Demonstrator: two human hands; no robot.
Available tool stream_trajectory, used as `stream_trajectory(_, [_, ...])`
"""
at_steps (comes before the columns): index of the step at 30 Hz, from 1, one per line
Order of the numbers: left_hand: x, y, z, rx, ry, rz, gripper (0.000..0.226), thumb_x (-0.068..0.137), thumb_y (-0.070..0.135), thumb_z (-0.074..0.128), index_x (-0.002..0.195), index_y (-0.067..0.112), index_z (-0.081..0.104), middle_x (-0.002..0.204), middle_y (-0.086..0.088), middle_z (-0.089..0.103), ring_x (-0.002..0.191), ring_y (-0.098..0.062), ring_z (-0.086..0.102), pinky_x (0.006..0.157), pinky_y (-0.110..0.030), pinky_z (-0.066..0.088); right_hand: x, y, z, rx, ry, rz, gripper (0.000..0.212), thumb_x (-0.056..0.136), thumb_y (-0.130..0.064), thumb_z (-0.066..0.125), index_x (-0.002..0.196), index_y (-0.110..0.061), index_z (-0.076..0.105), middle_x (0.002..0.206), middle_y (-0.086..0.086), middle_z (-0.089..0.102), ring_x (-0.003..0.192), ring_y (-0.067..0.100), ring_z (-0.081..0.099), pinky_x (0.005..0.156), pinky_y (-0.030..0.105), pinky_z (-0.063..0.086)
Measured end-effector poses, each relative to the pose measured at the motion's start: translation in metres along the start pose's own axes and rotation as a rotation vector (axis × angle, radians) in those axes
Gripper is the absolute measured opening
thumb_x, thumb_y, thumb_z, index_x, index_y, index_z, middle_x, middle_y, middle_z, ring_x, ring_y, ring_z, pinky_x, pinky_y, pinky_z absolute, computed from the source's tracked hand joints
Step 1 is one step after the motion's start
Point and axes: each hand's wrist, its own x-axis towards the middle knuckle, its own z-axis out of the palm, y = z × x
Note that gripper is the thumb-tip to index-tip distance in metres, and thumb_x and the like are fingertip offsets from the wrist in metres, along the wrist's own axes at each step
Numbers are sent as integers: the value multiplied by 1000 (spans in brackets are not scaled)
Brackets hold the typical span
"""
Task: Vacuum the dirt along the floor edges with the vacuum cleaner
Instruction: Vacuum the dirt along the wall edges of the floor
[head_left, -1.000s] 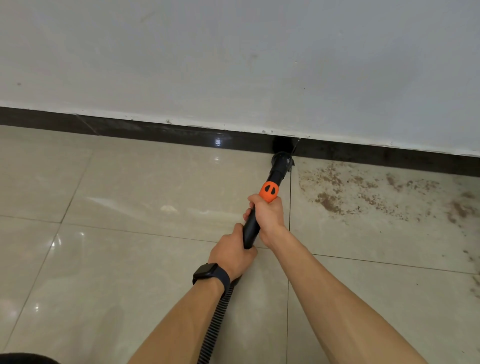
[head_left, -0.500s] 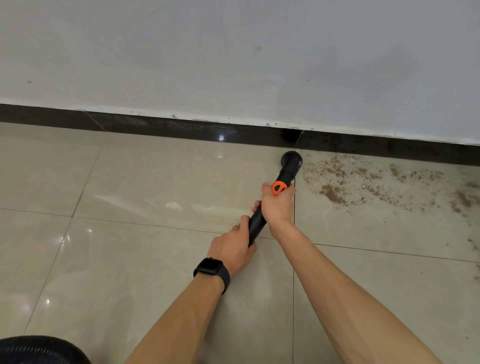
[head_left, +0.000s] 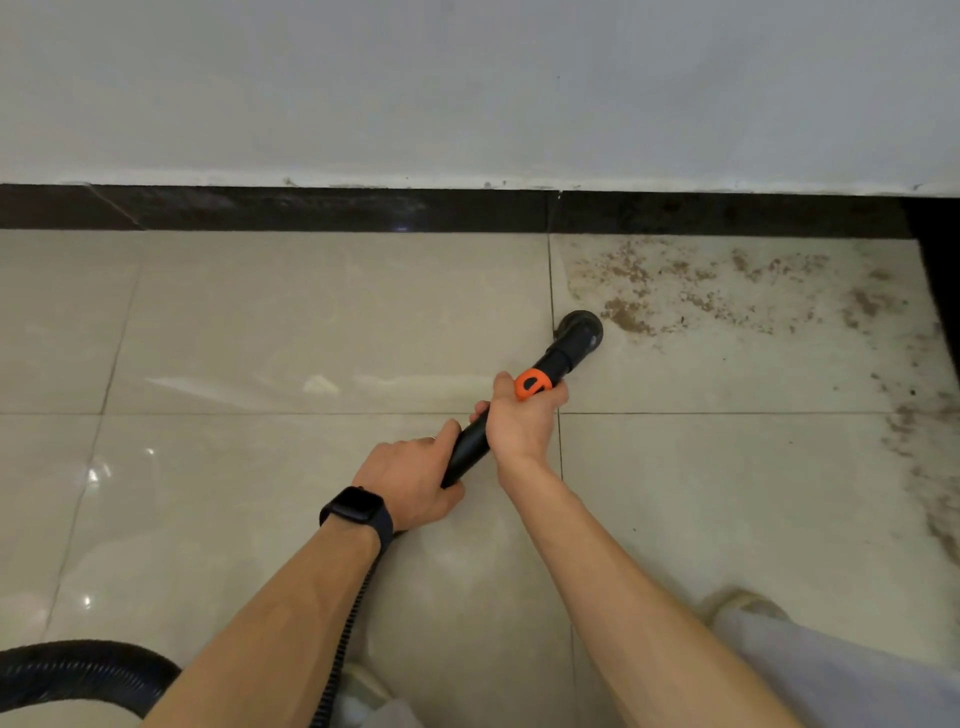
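Left hand (head_left: 410, 483), a dark watch (head_left: 356, 506) on its wrist, curls around the rear of the black vacuum wand (head_left: 470, 447), from which the ribbed hose (head_left: 345, 634) trails back toward 7 o'clock. Right hand (head_left: 522, 421) grips the wand further along, just behind the orange collar (head_left: 532, 384). At 1 o'clock from the hands, the round nozzle (head_left: 581, 332) rests on the tiled floor (head_left: 311, 322), just beside the nearest clump of brown dirt (head_left: 675, 291), which spreads toward 2 o'clock along the dark skirting (head_left: 311, 210).

Brown crumbly dirt (head_left: 675, 291) strews a glossy beige tiled floor (head_left: 260, 338), a round black vacuum nozzle (head_left: 581, 330) at its edge.
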Motion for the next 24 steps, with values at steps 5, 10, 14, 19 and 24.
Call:
stream_trajectory(5, [9, 25, 5, 24, -10, 92, 40, 89, 41, 54, 117, 22, 33, 93, 0, 64, 73, -27, 59, 62, -33, 44, 5, 0, -30, 5, 124, 13, 65, 104, -20, 57, 156, -19, 19, 72, 1, 65, 56, 13, 66, 71, 37, 63])
stream_trajectory(10, [21, 44, 4, 61, -4, 142, 41, 89, 39, 54, 119, 19, 35, 93, -4, 65, 67, -26, 50, 61, -32, 40, 16, -5, -49, 47, 192, 30, 59, 101, -18, 57, 149, -19, 23, 77, 9, 69, 54, 16, 65, 64, 32, 58])
stream_trajectory(14, [23, 40, 0, 30, 18, 94, 38, 89, 38, 54, 117, 20, 35, 92, -2, 65, 67, -26, 51, 61, -32, 41, 20, -12, -39, 63, 139, 49, 51, 99, -13, 57, 142, -15, 29, 75, 7, 65, 52, 16, 63, 61, 33, 58])
stream_trajectory(19, [13, 19, -1, 4, 64, -1, 36, 88, 38, 55, 113, 22, 35, 79, 6, 53, 65, -24, 50, 58, -32, 37, 12, -14, -12, 27, 17, 58, 48, 100, -11, 55, 140, -13, 29, 72, 4, 60, 49, 15, 60, 55, 30, 57])
stream_trajectory(24, [8, 4, -6, 48, 46, -19, 35, 87, 39, 55, 110, 24, 33, 81, 8, 53, 66, -22, 47, 59, -32, 35, 4, -9, -5, 28, -5, 57, 51, 101, -13, 56, 144, -14, 28, 70, -1, 61, 51, 12, 63, 58, 29, 58])
